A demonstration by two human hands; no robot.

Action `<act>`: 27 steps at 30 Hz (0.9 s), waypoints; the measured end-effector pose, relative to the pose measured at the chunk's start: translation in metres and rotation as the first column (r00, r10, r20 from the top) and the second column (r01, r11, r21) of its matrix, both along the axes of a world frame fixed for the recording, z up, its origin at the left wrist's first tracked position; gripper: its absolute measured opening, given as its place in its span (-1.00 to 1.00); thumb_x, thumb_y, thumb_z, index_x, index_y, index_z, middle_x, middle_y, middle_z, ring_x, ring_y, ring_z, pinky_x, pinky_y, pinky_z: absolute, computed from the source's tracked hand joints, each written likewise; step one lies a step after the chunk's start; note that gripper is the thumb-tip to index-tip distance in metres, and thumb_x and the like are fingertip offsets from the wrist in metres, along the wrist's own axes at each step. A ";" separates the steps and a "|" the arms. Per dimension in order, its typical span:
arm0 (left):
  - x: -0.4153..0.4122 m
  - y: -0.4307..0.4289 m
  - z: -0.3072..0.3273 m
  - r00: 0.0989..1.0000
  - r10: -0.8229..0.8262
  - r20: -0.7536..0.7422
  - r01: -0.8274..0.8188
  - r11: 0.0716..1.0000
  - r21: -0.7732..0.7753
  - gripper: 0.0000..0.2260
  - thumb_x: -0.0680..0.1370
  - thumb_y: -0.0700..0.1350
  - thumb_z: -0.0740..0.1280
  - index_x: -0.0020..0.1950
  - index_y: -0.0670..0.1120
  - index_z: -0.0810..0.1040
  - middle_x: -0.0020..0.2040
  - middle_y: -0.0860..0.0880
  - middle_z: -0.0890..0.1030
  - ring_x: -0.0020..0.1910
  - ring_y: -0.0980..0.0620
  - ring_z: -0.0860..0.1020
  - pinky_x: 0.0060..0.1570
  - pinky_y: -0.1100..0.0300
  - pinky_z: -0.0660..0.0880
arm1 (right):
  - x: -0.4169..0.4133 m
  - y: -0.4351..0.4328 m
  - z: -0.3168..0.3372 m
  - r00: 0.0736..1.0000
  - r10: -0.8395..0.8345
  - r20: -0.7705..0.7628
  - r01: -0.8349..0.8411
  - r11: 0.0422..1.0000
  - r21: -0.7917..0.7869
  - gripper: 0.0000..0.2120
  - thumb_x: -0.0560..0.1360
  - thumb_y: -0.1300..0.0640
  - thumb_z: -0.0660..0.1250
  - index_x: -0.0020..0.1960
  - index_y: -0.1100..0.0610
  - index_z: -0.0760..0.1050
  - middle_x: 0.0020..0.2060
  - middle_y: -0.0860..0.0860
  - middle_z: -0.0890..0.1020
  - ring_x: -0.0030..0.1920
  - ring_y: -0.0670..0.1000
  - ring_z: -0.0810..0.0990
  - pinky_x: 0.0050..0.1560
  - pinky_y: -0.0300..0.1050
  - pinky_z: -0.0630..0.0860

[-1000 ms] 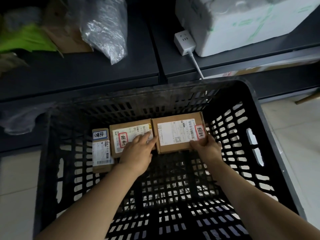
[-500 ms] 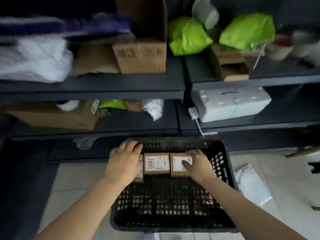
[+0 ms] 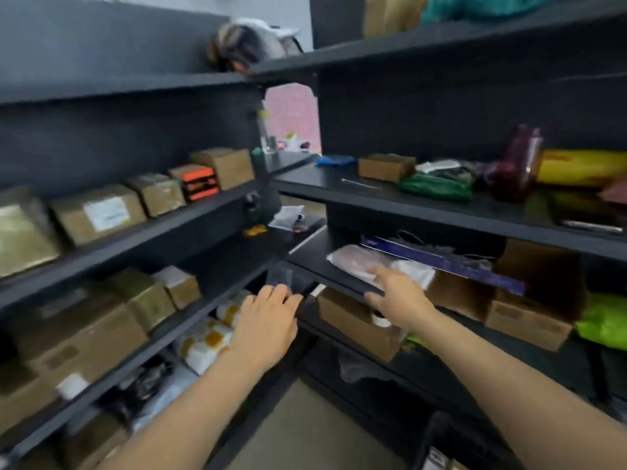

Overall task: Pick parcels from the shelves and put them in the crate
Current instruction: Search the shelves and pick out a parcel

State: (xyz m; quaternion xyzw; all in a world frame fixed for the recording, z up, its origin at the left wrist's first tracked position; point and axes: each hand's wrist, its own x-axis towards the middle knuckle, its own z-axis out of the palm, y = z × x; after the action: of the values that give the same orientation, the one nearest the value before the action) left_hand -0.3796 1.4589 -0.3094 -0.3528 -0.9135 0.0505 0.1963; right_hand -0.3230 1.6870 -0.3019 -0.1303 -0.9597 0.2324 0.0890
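At the bottom right corner, crate (image 3: 438, 435): only a dark rim corner shows, with a blurred slip of labelled parcel (image 3: 435, 458) inside it.
Left hand (image 3: 268, 322): stretched forward, palm down, fingers straight and pressed together, holding nothing; the fingertips lie at the corner where the two shelf runs meet, just below a dark grey bag (image 3: 282, 278). Whether they touch it cannot be told.
Right hand (image 3: 400, 300): palm down, fingers spread, empty, over the front edge of the right shelf (image 3: 342, 283); the forefinger tip is at the clear-wrapped pinkish parcel (image 3: 356, 261), contact unclear through blur.
Same shelf: a white soft parcel (image 3: 414, 272) lies just beside the pinkish one, a long blue flat box (image 3: 441, 261) slants behind them, and an open carton (image 3: 539, 293) stands further right.
Below that shelf: a brown box (image 3: 353, 322) with a tape roll (image 3: 381, 318) on it.
Left shelves: brown cartons (image 3: 98, 213) in rows, an orange-and-black box (image 3: 198, 181) among them, white-and-yellow packs (image 3: 210, 334) lower down.
Upper right shelf, farthest: a small brown box (image 3: 386, 166), a green packet (image 3: 434, 186) and a dark red bottle (image 3: 519, 164).
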 end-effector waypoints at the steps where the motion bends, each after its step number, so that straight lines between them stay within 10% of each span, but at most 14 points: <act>1: -0.007 -0.024 0.012 0.999 0.052 -0.012 -0.052 0.999 -0.007 -0.60 0.23 -0.03 0.56 0.05 -0.02 0.65 -0.09 0.01 0.59 -0.13 -0.06 0.59 -0.34 0.05 0.51 | -0.011 -0.016 0.015 0.999 0.035 -0.010 -0.034 0.999 0.030 -0.52 0.54 0.05 0.28 0.43 0.07 0.30 0.33 0.09 0.46 0.31 0.12 0.41 0.26 -0.07 0.35; 6: -0.031 -0.129 0.050 0.980 0.198 -0.013 -0.196 0.975 0.107 -0.61 0.57 -0.01 0.22 0.40 0.03 0.37 0.27 0.03 0.43 0.26 -0.02 0.40 0.11 0.09 0.39 | -0.056 -0.102 0.066 0.988 0.139 -0.072 -0.134 0.988 0.076 -0.52 0.54 0.03 0.29 0.42 0.07 0.30 0.30 0.10 0.46 0.28 0.13 0.44 0.23 -0.03 0.42; 27: -0.170 -0.257 0.101 0.961 0.275 -0.034 -0.260 0.939 0.226 -0.60 0.58 -0.01 0.21 0.43 0.03 0.33 0.29 0.05 0.43 0.26 0.04 0.37 0.18 0.14 0.39 | -0.224 -0.238 0.083 0.959 0.257 -0.121 -0.247 0.964 0.094 -0.48 0.53 0.01 0.30 0.45 0.05 0.25 0.33 0.07 0.44 0.31 0.08 0.43 0.25 -0.03 0.43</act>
State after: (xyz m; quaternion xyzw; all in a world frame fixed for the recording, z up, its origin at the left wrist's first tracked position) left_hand -0.5498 1.2022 -0.2081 -0.1996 -0.9460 -0.0131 0.2552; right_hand -0.5474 1.4494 -0.2193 0.0122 -0.9689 0.2121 0.1268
